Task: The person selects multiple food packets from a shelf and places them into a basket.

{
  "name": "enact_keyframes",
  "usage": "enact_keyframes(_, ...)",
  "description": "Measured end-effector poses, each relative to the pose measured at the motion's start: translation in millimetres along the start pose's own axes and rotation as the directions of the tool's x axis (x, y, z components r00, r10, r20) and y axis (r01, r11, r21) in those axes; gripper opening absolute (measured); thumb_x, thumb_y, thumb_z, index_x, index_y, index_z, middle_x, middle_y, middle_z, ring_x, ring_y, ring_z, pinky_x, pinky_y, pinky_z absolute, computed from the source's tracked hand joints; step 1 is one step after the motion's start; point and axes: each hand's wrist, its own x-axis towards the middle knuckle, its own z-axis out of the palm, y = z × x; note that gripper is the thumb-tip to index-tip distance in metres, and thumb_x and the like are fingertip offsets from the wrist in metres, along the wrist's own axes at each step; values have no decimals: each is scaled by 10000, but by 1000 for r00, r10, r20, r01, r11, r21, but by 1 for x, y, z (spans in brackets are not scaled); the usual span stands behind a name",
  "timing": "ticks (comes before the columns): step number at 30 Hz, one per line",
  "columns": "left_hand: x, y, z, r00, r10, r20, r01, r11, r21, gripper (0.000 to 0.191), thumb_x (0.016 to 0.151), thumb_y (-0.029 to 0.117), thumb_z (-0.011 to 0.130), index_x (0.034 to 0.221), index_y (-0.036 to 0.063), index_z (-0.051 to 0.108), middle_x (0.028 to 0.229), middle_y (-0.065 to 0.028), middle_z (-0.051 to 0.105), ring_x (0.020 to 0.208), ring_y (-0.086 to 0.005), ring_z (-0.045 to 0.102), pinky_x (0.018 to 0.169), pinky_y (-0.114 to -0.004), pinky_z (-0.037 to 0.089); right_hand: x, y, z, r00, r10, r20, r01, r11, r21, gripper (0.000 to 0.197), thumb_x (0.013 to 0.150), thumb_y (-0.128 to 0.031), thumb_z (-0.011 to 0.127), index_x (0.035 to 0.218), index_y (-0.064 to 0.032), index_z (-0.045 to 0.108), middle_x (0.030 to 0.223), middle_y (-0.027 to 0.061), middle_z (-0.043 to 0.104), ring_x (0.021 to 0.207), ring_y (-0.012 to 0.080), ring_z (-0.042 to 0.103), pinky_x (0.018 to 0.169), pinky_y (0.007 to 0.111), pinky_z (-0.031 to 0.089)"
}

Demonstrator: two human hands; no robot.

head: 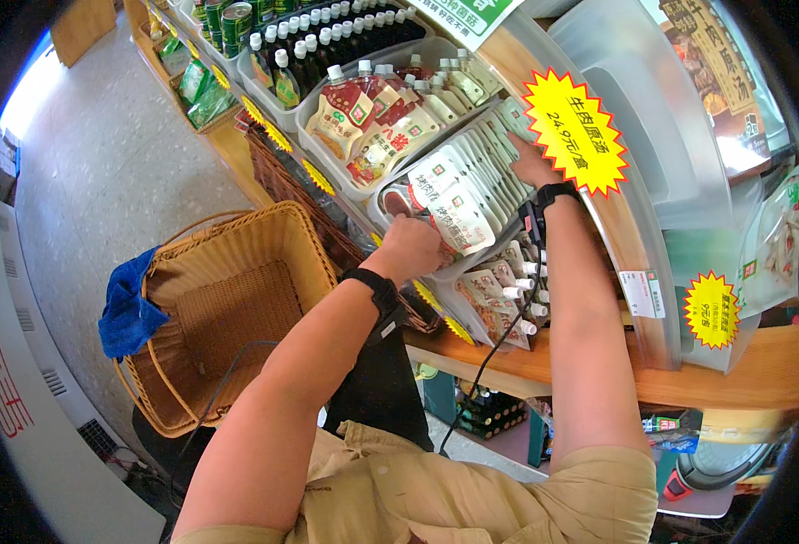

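Note:
A clear plastic bin (450,270) holds a tightly packed row of flat white sauce pouches (484,166) bearing writing. My left hand (413,246) is curled at the bin's front end, against the foremost pouches. Its fingertips are partly hidden, so a grip cannot be made out. At the row's far right side, my right hand (534,163) touches the upper edges of pouches, one finger stretched forward. The two front pouches lean out of line with the upright ones behind. Each wrist wears a black strap, and a black cable hangs from the right one.
Left of the shelf stands a wicker basket (236,299) with a blue cloth (131,306) over its handle. Neighbouring bins hold spouted sauce pouches (372,129), white-capped bottles (304,51) and cans (236,24). A yellow price sign (576,132) overhangs my right wrist. Capped pouches (501,292) sit nearer me.

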Motion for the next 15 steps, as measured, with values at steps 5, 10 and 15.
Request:
enact_keyframes(5,0,10,-6,999,42,-24,-42,999,-15,336,711,348,533,697,37,659,723,-139,628,722,-294,613,683,-393,478,2,18,-1,999,33,29,-31,996,-78,676,747,-173,586,1342,-132,269,1338,188,327,1245,319,301,1020,368,261)
enact_keyframes(10,-1,1,3,996,43,-72,-40,998,46,336,693,342,539,674,26,652,685,-137,619,682,-292,604,671,-382,454,-9,-49,-27,987,-16,159,5,997,71,712,731,-264,627,1333,-97,285,1349,179,314,1258,308,281,1021,349,252)
enact_keyframes(15,-4,-2,8,977,98,-190,-94,995,28,296,662,315,557,629,32,639,652,-122,610,645,-272,582,701,-359,375,-42,-97,-18,976,-121,179,85,976,199,709,746,-308,619,1316,-32,301,1336,204,328,1237,302,323,1011,317,262)
